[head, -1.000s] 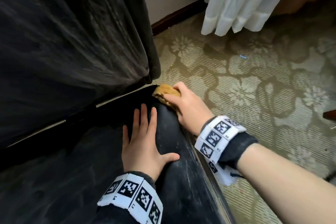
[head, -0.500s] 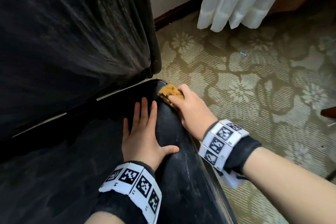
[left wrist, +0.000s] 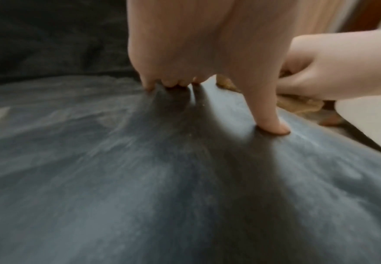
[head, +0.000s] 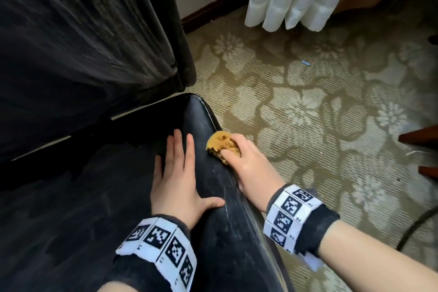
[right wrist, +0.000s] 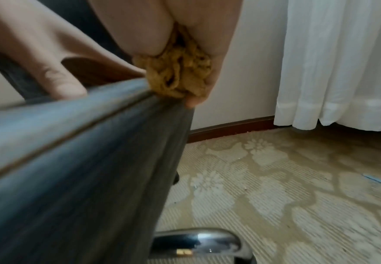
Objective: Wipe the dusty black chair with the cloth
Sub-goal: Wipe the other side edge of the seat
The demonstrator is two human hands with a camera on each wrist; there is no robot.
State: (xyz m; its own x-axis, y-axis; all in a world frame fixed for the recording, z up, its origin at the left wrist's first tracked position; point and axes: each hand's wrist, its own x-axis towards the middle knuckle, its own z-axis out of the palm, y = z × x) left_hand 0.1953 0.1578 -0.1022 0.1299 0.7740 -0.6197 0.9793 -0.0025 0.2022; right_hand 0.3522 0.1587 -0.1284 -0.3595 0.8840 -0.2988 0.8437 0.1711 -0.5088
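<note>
The black chair seat (head: 220,232) carries the left hand (head: 176,180), laid flat on its dusty surface, and the yellow cloth (head: 221,144), pressed against its right edge. The chair stands on patterned carpet (head: 308,114), where a small blue scrap (head: 306,62) lies.

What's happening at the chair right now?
A person is wiping the black chair. The right hand grips a bunched yellow cloth against the seat's right edge, a little short of the back corner. The left hand rests flat on the seat beside it, fingers straight. Dust streaks show along the edge nearer the camera and across the seat.
</note>
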